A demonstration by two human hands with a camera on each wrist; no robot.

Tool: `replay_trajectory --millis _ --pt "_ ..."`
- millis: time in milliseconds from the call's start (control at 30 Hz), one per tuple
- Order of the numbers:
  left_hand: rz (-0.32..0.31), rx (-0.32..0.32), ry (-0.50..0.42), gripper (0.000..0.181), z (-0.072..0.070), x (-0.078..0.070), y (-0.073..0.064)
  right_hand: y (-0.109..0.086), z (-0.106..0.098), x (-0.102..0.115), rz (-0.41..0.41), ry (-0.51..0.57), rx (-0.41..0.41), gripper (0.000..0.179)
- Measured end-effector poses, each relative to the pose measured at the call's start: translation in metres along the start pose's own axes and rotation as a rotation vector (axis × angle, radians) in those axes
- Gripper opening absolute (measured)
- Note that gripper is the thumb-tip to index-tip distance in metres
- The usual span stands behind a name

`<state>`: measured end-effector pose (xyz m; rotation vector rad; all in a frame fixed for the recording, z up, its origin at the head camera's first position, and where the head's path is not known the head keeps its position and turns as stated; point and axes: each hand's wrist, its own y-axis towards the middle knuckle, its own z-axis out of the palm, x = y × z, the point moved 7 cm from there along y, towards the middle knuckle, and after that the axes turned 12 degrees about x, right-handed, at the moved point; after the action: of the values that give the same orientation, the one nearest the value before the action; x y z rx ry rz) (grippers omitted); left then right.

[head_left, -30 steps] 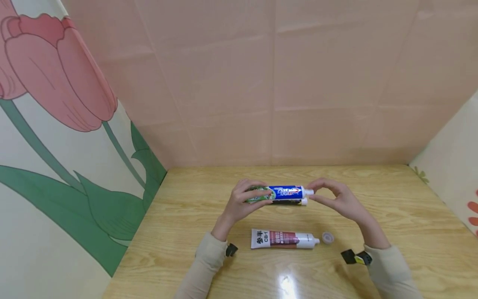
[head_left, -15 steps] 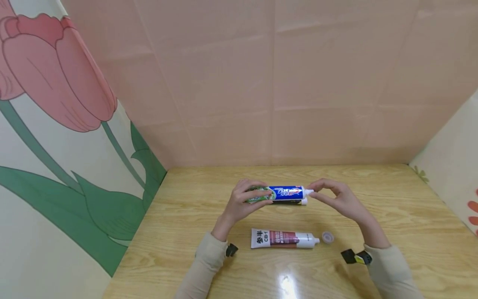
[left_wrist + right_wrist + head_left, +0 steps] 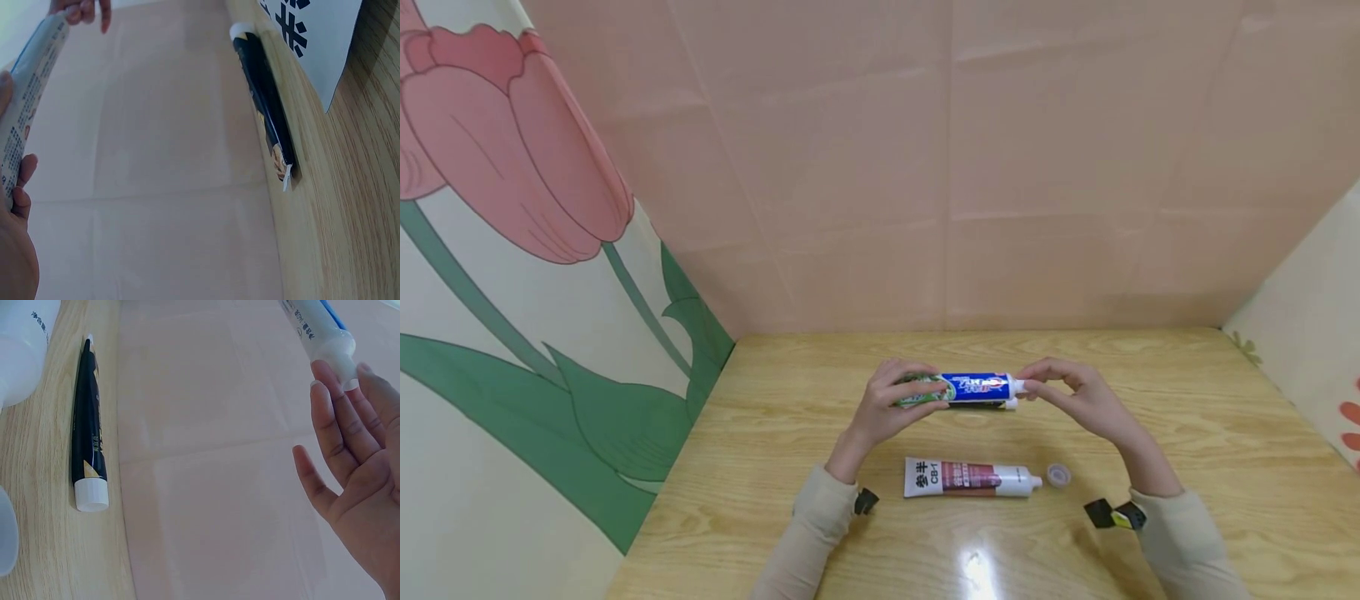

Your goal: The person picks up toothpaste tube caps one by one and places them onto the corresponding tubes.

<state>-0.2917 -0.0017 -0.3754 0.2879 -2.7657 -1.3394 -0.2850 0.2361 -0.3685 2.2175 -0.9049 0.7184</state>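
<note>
My left hand (image 3: pixel 880 404) grips a blue and green toothpaste tube (image 3: pixel 977 387) by its tail end, holding it level above the table. At the tube's other end, the thumb and fingertips of my right hand (image 3: pixel 1086 404) pinch the small white cap (image 3: pixel 345 370). The right wrist view shows the little finger standing away from the cap. In the left wrist view the left fingers (image 3: pixel 22 194) wrap the tube's printed white back. Nearer me lies a white and red toothpaste tube (image 3: pixel 970 480) with its nozzle bare, and a loose round cap (image 3: pixel 1058 476) sits beside that nozzle.
A black toothpaste tube (image 3: pixel 89 425) with a white cap lies on the wooden table (image 3: pixel 775 500), partly hidden behind the held tube in the head view. A pink covered wall (image 3: pixel 947 167) rises at the table's back edge, with a flower-painted wall (image 3: pixel 550 333) on the left.
My right thumb and fingertips have shifted slightly about the cap, and the held tube has turned a little. The left hand and the things on the table stay in place.
</note>
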Motion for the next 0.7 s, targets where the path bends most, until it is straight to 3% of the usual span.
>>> replay_trajectory --millis 233,700 --pt "-0.002 0.001 -0.001 0.039 0.001 -0.001 0.001 0.000 0.001 -0.009 -0.032 0.042 0.020 0.025" --pt "0.005 -0.006 0.001 0.036 0.000 -0.002 0.002 -0.002 0.004 -0.024 0.036 -0.006 0.047 0.024"
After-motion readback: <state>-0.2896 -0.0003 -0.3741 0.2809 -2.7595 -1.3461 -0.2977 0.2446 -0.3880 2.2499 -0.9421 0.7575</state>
